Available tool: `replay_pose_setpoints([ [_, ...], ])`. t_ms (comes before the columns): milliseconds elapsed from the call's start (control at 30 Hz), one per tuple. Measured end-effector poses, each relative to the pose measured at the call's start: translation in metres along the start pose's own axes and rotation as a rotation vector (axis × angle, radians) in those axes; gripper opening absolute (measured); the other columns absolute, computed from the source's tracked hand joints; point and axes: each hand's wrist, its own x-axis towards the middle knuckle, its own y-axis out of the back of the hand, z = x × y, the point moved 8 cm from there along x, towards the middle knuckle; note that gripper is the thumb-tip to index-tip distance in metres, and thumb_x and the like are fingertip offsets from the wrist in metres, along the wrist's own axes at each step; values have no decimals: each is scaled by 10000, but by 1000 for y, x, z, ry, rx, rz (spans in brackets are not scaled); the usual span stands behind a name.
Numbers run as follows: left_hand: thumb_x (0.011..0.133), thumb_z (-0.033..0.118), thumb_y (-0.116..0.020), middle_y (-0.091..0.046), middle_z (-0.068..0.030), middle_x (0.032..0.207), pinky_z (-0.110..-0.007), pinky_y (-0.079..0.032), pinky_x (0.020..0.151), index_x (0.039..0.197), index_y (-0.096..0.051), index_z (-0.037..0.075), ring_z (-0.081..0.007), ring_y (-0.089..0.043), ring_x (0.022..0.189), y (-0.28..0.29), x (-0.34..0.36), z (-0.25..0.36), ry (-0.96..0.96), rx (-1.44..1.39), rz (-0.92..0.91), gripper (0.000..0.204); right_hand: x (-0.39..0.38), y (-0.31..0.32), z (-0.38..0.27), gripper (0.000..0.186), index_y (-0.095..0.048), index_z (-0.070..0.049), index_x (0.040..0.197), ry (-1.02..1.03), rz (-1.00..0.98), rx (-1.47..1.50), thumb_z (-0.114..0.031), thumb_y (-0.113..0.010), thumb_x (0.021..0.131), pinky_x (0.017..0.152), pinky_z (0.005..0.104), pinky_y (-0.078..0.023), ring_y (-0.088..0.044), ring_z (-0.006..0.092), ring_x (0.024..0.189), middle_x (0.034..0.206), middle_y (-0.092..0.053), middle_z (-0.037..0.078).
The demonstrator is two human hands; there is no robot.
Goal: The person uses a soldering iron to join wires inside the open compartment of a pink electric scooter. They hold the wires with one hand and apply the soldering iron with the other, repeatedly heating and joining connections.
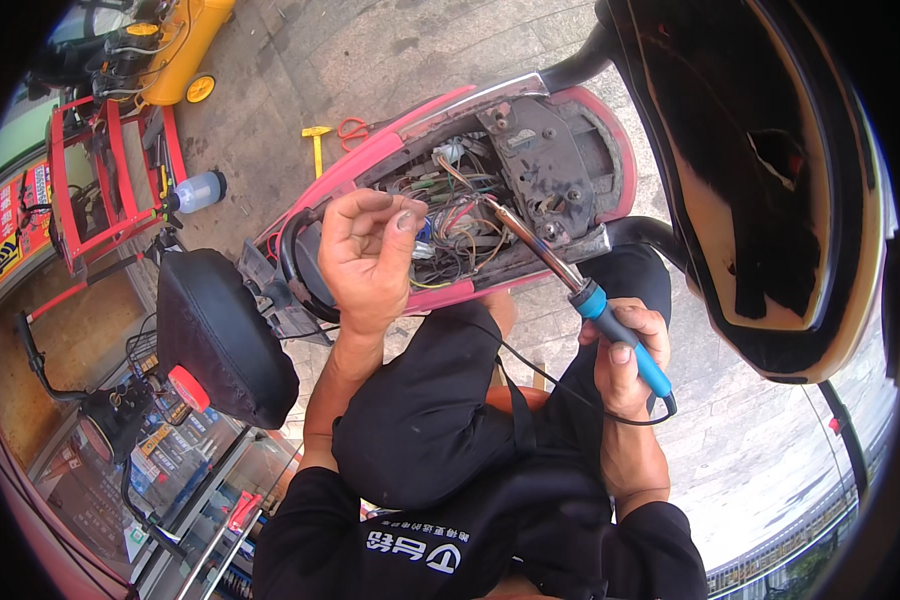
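Observation:
In my right hand is a soldering iron with a blue and grey handle, its black cord looping down from the handle's end. The iron's metal shaft slants up and left, and its tip is among the wires in the open body of a red scooter. My left hand is raised over the left part of that opening, thumb and fingers pinched together. Whatever they hold is too small or hidden to make out. A blue piece shows just beside the left fingertips.
A large dark scooter part with a tan edge stands at the right. On the left are a black padded seat and a red metal frame. A yellow hammer and red-handled scissors lie on the paving beyond the scooter.

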Motion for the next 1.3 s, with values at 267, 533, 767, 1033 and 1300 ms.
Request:
replay_pose_setpoints([
  [267,853,-42,-712,-725,-129,1000,-293,-547,794,961,-685,-31,-191,-702,863,-11,8,17,-206,426,-106,112,-2,0,1,349,-541,-7,1176,2,4,-8,-254,-664,962,757,345,-552,-662,216,817,1009,-600,174],
  [533,788,-53,-723,-695,-134,956,-335,-543,772,916,-695,3,-251,-693,867,-35,16,31,-328,613,-203,142,-1,-1,1,338,-541,-7,1175,-4,3,3,-243,-659,964,757,348,-554,-662,215,809,1014,-605,181],
  [767,756,-45,-726,-689,-111,929,-344,-545,748,900,-703,18,-262,-687,832,-41,16,31,-332,662,-234,159,-1,-2,2,343,-543,1,1165,-1,11,9,-245,-665,959,759,349,-557,-666,220,813,1005,-610,182],
  [1033,752,-40,-730,-688,-112,924,-336,-545,739,889,-706,15,-252,-687,824,-41,15,28,-326,654,-242,149,-1,-2,1,341,-548,4,1166,-5,4,1,-243,-663,962,766,349,-558,-665,220,818,1026,-604,184],
  [1300,751,-51,-730,-691,-113,929,-326,-542,744,893,-711,9,-239,-685,829,-40,15,26,-308,646,-249,156,0,-3,2,346,-546,3,1175,-6,-3,3,-246,-661,965,769,346,-556,-663,216,817,1014,-606,182],
])
